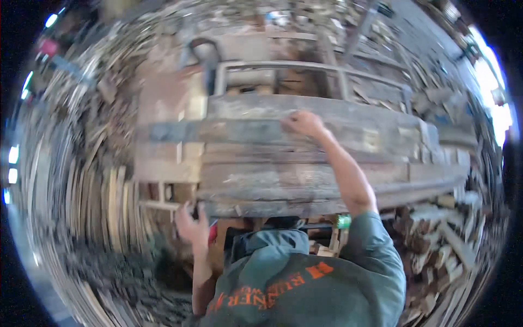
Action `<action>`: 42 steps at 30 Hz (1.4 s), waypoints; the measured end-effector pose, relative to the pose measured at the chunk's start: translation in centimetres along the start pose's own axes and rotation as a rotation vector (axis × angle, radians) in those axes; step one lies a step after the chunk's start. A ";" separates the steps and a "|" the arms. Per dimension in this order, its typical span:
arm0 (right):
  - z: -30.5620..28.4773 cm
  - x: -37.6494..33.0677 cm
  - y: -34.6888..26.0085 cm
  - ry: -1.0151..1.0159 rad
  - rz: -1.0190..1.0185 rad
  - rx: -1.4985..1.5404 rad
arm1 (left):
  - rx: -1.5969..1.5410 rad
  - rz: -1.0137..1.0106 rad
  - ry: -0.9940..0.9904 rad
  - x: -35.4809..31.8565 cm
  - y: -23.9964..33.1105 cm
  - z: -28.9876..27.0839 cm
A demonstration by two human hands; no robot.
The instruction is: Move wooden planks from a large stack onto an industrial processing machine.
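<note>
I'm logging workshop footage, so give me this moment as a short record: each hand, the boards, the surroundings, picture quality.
Left hand: fingers apart, by the left end of the nearest plank; contact unclear
Right hand: fingers curled, at a long narrow board; grip unclear
Boards: several, side by side, running left to right
Left side: thin slats
Right side: scrap wood, piled
Picture: motion-blurred

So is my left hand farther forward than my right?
No, the right hand is over the boards, while the left hand is by their near edge.
</note>
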State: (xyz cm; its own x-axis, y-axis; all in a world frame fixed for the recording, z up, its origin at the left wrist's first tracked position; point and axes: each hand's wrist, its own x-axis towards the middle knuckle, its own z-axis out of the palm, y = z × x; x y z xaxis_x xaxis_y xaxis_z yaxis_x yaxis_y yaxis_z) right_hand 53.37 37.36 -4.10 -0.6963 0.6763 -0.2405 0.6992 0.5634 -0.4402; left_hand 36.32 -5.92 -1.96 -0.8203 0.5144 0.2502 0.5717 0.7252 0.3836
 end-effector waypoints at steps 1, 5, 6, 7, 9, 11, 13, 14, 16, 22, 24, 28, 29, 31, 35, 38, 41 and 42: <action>-0.3 0.4 0.5 -0.093 -0.042 -0.011 | 0.024 0.016 0.010 -0.2 -0.2 0.2; 3.6 1.8 3.3 -0.034 -0.117 0.011 | 0.081 0.038 0.160 -0.5 -0.3 0.0; 2.2 0.7 2.7 -0.051 -0.147 -0.003 | 0.049 0.015 0.135 -0.7 -1.0 0.5; 3.0 1.1 4.2 -0.024 -0.120 0.056 | 0.019 -0.009 0.114 -0.6 -1.1 1.0; 3.7 0.8 6.6 0.014 -0.075 0.121 | 0.066 0.001 0.056 -0.3 0.2 1.3; 3.1 0.4 6.6 -0.019 -0.088 0.150 | 0.063 -0.045 0.000 -0.3 0.3 1.2; 3.0 0.7 7.2 -0.053 -0.073 0.172 | 0.068 0.016 0.053 -0.4 -0.6 1.4; 3.1 0.9 7.4 -0.099 -0.064 0.190 | 0.074 0.033 0.073 -0.5 -0.6 1.4; 3.3 1.3 8.0 -0.098 -0.054 0.173 | 0.082 0.023 0.070 -0.5 -0.4 1.3; 4.6 2.1 9.4 -0.100 -0.042 0.134 | 0.101 -0.040 0.024 -0.2 -1.3 1.5; 5.1 2.2 9.6 -0.099 -0.040 0.143 | 0.119 -0.045 0.014 -0.2 -0.7 1.4; 6.1 1.9 9.2 -0.099 -0.034 0.137 | 0.125 -0.060 0.037 -0.3 -0.6 1.3; 6.7 1.9 9.2 -0.085 -0.054 0.149 | 0.117 -0.058 0.038 -0.2 -0.8 1.5; 7.9 1.9 9.2 -0.064 -0.027 0.126 | 0.115 -0.043 0.043 -0.1 -1.0 1.8; 9.8 1.5 9.2 0.164 -0.053 0.089 | 0.106 -0.004 0.070 -0.2 -0.9 1.9; 10.7 1.5 9.3 0.198 -0.073 0.030 | 0.119 -0.011 0.064 -0.1 -0.7 1.8; 11.1 1.5 9.3 0.226 -0.089 0.027 | 0.136 0.020 0.082 0.0 -0.3 1.6; 11.1 1.4 9.3 0.226 -0.089 0.027 | 0.136 0.019 0.081 -0.1 -0.3 1.5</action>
State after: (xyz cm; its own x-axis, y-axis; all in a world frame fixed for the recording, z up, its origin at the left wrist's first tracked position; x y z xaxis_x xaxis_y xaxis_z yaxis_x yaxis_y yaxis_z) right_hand 57.07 38.23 -18.16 -0.6993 0.7148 -0.0016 0.6297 0.6149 -0.4747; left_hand 36.26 -5.47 -3.46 -0.8045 0.4942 0.3296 0.5799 0.7736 0.2554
